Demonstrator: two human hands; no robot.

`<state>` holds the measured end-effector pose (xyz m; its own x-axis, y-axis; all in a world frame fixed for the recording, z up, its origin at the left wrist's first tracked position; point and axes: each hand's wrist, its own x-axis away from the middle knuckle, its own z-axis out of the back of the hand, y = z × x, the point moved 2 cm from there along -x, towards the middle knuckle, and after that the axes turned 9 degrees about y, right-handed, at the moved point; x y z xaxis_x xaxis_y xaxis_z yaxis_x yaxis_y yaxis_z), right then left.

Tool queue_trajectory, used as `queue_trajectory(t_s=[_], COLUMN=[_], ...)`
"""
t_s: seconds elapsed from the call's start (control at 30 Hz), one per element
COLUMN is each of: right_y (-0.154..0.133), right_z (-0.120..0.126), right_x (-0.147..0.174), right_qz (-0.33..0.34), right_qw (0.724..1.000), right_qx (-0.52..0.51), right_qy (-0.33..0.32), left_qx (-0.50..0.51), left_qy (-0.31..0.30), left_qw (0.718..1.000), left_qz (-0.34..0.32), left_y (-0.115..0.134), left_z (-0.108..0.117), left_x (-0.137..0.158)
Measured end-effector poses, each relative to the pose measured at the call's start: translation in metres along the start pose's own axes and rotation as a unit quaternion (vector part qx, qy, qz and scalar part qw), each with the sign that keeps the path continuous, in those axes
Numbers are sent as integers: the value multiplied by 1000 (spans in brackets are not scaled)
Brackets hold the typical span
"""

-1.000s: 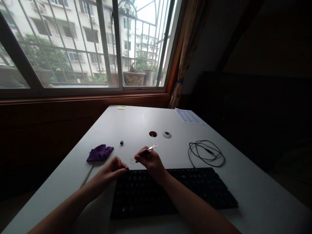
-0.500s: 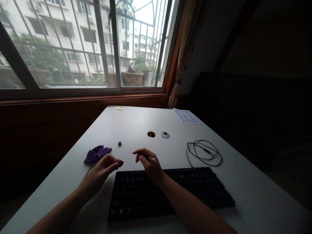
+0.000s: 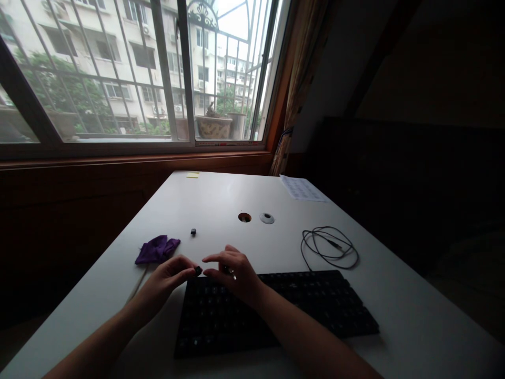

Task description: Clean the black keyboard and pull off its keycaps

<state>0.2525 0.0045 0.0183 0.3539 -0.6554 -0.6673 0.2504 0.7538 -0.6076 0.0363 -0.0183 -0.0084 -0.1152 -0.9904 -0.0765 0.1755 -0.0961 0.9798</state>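
My left hand [image 3: 168, 276] pinches a small black keycap [image 3: 198, 270] between thumb and fingertips, just above the keyboard's upper left corner. My right hand [image 3: 234, 268] is over the top rows of the black keyboard [image 3: 315, 305]. Its index finger and thumb reach toward the keycap, a small gap away. The curled fingers of that hand hold a small tool [image 3: 231, 271] with a pale, shiny end; most of it is hidden. Another dark keycap [image 3: 193, 232] lies on the desk beyond my left hand.
A crumpled purple cloth [image 3: 158, 250] lies left, with a thin pale stick [image 3: 138, 284] near my left wrist. A coiled black cable [image 3: 331, 247] lies right. Farther back are a round cable hole [image 3: 244, 217], its cover [image 3: 267, 218], printed paper [image 3: 302, 188] and a yellow note [image 3: 193, 175].
My right hand has moved left and turned, its thumb and index finger now close to the keycap. My left hand has shifted slightly nearer the keyboard with the keycap.
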Motion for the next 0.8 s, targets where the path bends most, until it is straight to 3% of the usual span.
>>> queue_trajectory(t_s=[0.47, 0.8], right_y=[-2, 1], right_z=[-5, -3], right_x=[0, 1], right_qz=[50, 0], right_qw=[998, 999], right_qx=[25, 35], right_qy=[-31, -34], left_qx=[-11, -41], left_qy=[2, 16], left_qw=[1000, 999], left_qz=[-14, -31], left_y=[6, 10], left_z=[-6, -5], left_x=[2, 4])
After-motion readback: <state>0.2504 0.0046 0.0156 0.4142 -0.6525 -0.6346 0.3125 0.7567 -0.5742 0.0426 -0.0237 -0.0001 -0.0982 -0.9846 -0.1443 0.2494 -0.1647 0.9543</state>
